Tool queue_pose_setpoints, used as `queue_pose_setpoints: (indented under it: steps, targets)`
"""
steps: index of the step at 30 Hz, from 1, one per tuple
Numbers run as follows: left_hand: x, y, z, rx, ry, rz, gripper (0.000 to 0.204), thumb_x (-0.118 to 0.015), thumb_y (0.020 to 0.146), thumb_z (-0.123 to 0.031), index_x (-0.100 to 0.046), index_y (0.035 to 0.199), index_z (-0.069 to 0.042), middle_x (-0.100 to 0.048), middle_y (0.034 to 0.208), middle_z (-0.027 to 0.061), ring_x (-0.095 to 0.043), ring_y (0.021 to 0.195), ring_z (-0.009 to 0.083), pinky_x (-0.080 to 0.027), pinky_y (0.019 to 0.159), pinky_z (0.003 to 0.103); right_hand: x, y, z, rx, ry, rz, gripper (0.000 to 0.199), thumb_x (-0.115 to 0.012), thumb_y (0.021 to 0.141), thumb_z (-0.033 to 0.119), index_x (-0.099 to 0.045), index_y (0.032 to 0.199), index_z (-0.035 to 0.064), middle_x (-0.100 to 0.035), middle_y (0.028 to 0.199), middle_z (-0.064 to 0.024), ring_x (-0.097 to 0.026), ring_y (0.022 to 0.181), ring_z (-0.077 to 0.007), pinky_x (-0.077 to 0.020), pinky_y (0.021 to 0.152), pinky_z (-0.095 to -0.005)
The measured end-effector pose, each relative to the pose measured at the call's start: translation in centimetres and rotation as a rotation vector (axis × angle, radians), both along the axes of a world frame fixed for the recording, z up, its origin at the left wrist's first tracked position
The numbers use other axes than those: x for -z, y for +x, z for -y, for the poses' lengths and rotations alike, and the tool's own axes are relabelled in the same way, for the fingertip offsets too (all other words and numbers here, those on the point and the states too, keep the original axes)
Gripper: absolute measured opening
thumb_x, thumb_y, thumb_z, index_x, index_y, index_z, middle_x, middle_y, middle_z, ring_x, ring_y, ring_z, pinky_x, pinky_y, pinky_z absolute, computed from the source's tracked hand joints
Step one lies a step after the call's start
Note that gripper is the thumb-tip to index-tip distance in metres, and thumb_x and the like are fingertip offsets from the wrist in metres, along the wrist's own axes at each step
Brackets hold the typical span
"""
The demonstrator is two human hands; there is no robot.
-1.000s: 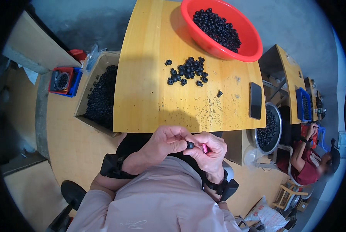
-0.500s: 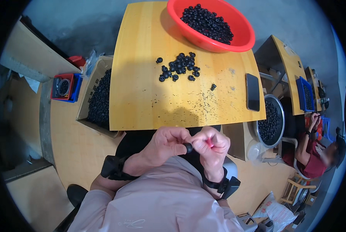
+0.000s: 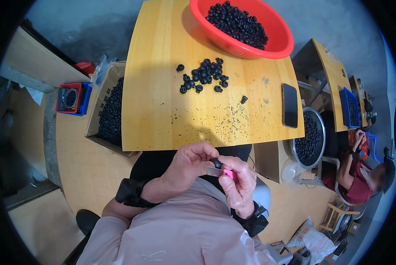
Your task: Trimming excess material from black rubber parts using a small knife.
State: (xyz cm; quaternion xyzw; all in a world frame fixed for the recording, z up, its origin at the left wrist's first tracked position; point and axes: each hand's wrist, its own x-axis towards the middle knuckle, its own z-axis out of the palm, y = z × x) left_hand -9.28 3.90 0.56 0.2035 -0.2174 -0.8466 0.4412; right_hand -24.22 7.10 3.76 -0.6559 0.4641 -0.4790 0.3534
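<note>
Just off the table's near edge, my left hand (image 3: 187, 165) pinches a small black rounded part (image 3: 215, 162) between thumb and fingers. My right hand (image 3: 241, 185) is closed on a small knife (image 3: 229, 174) with a pink handle. Its flat blade points left and lies along the near side of the part; whether it is cutting cannot be made out. Beyond my hands, a loose pile of similar black parts (image 3: 206, 73) rests on the wooden table (image 3: 153, 106). One narrower black piece (image 3: 244, 99) stays apart on the right, among scattered dark crumbs.
A red basin (image 3: 277, 33) of black parts stands at the table's far end, and a phone (image 3: 289, 106) lies by the right edge. Beside the table are a full cardboard box (image 3: 94, 117) on the left and a metal bowl (image 3: 324, 137) on the right. Another person (image 3: 361, 181) sits far right.
My right hand has turned, bringing the knife's pink handle and blade into sight beside the part. The black part has shifted slightly away from my body, still in my left fingers.
</note>
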Motion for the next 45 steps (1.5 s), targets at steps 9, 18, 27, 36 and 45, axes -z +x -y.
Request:
queue_pose_setpoints:
  steps: [9,18,27,36,45]
  targets:
    - [0.1,0.3,0.3,0.038,-0.088,0.049,0.017,-0.060,0.075,0.003,-0.056,0.091,0.003,-0.058,0.084,0.0043,-0.057,0.076,0.0070,-0.047,0.064,0.017,0.2,0.0,0.6,-0.011,-0.064,-0.008,0.024,-0.061,0.077,0.009,-0.057,0.097,-0.0031,-0.054,0.062,-0.0086,-0.049,0.050,-0.0183,-0.0383,0.047,-0.0267]
    - [0.1,0.5,0.2,0.057,-0.148,0.125,0.014,-0.064,0.078,-0.007,-0.056,0.085,0.001,-0.055,0.083,0.0023,-0.051,0.074,0.0051,-0.041,0.064,0.018,0.1,-0.3,0.4,-0.033,-0.041,-0.015,0.022,-0.062,0.076,0.008,-0.059,0.095,-0.0012,-0.053,0.060,-0.0074,-0.047,0.047,-0.0170,-0.0364,0.045,-0.0264]
    - [0.0,0.3,0.2,0.058,-0.183,0.111,0.014,-0.065,0.077,-0.005,-0.056,0.086,0.002,-0.054,0.083,0.0029,-0.051,0.075,0.0054,-0.042,0.064,0.017,-0.1,-0.5,0.4,-0.033,-0.056,-0.024,0.020,-0.061,0.076,0.010,-0.059,0.092,-0.0020,-0.053,0.059,-0.0076,-0.046,0.046,-0.0176,-0.0355,0.044,-0.0269]
    - [0.0,0.2,0.1,0.059,-0.132,0.079,0.014,-0.062,0.074,0.006,-0.055,0.086,0.004,-0.055,0.085,0.0044,-0.054,0.076,0.0064,-0.046,0.064,0.017,0.1,-0.5,0.4,-0.036,-0.072,-0.010,0.020,-0.060,0.077,0.010,-0.059,0.093,-0.0023,-0.052,0.059,-0.0075,-0.046,0.046,-0.0173,-0.0350,0.044,-0.0267]
    - [-1.1,1.2,0.3,0.088,-0.235,0.222,0.010,-0.062,0.074,0.004,-0.057,0.081,0.001,-0.055,0.078,0.0018,-0.049,0.071,0.0052,-0.038,0.062,0.018,1.5,-0.6,1.3,0.113,-0.048,-0.133,0.016,-0.057,0.080,0.008,-0.058,0.093,0.0001,-0.053,0.063,-0.0096,-0.048,0.050,-0.0154,-0.0367,0.046,-0.0253]
